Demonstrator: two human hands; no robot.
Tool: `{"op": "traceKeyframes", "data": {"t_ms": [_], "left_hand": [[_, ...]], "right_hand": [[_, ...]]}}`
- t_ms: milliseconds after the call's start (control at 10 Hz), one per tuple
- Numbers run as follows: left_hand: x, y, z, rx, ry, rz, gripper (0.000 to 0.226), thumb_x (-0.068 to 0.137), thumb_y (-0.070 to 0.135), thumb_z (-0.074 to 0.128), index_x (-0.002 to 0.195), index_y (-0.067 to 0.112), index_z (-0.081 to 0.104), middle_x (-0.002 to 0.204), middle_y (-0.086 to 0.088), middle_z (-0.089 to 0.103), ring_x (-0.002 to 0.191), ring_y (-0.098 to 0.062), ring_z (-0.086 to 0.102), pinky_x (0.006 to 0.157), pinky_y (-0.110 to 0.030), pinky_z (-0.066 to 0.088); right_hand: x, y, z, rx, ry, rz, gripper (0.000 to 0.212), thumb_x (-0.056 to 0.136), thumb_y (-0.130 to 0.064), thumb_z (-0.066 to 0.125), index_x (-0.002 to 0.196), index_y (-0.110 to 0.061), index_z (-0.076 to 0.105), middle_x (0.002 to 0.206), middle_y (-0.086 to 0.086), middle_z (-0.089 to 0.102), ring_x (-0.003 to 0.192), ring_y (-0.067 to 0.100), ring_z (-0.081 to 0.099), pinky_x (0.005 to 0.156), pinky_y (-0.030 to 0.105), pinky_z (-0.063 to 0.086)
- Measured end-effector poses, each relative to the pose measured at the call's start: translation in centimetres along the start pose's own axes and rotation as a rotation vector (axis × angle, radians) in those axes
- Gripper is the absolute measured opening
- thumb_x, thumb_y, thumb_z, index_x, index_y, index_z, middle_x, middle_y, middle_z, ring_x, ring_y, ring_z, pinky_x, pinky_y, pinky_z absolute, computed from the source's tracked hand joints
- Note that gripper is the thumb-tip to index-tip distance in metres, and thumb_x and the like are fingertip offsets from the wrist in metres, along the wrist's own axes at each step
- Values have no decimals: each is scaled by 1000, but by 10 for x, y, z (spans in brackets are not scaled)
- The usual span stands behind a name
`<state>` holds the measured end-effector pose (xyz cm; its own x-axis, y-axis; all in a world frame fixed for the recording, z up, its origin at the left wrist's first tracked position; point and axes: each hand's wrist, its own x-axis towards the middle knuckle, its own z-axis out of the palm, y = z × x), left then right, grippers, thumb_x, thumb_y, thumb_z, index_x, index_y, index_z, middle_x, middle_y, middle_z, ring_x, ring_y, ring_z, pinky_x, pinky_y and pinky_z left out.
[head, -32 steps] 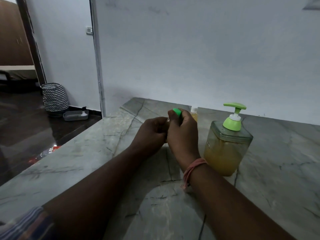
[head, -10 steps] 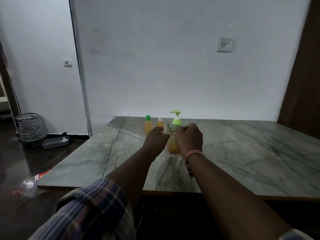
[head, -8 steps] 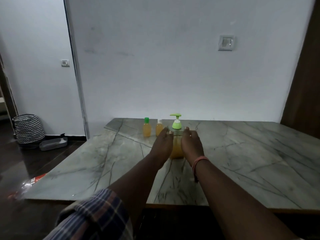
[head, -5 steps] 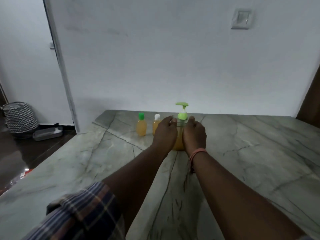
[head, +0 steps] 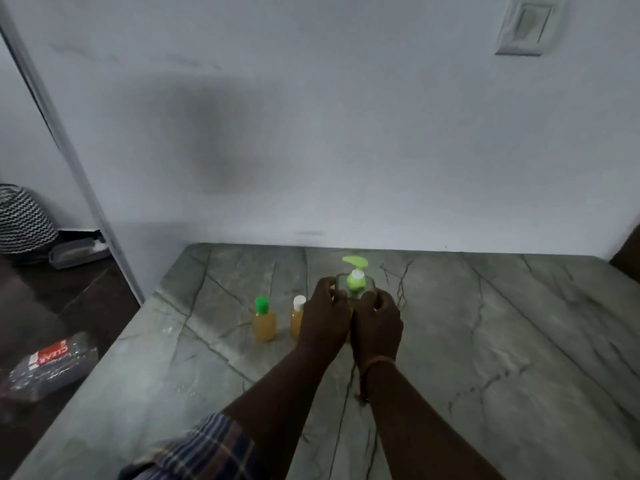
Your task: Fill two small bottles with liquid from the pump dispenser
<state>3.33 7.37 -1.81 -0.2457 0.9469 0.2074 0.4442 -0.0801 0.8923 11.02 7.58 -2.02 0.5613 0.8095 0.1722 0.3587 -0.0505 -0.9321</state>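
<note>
The pump dispenser, a clear jar of amber liquid with a light green pump head, stands upright near the back of the marble table. My left hand grips its left side and my right hand grips its right side, so most of the jar is hidden. Just left of my left hand stand two small bottles of amber liquid. One has a green cap. The other has a white cap and is partly covered by my left hand.
A white wall rises right behind the table. The table's left edge drops to a dark floor with a crumpled plastic bottle, a zigzag-patterned basket and a low grey tray.
Both hands left the green-capped bottle, which now stands on the table, and closed round the dispenser. The view has moved closer and tilted down; the dispenser stays in place.
</note>
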Motion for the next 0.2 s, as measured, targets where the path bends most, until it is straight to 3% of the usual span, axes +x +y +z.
{"op": "traceKeyframes", "data": {"t_ms": [100, 200], "left_hand": [[1, 8, -10, -5, -60, -75, 26, 98, 4, 50, 121, 7, 60, 83, 4, 65, 69, 2, 62, 60, -11, 47], [6, 29, -26, 26, -69, -156, 39, 97, 1, 45, 134, 4, 53, 116, -17, 68, 100, -23, 65, 78, -29, 51]], "right_hand": [[0, -14, 2, 3, -71, 57, 26, 97, -25, 40, 89, -14, 62, 82, 4, 63, 83, 28, 61, 65, 29, 40], [8, -36, -8, -29, 19, 214, 29, 97, -20, 38, 102, -7, 63, 99, 13, 65, 94, 32, 59, 71, 29, 37]]}}
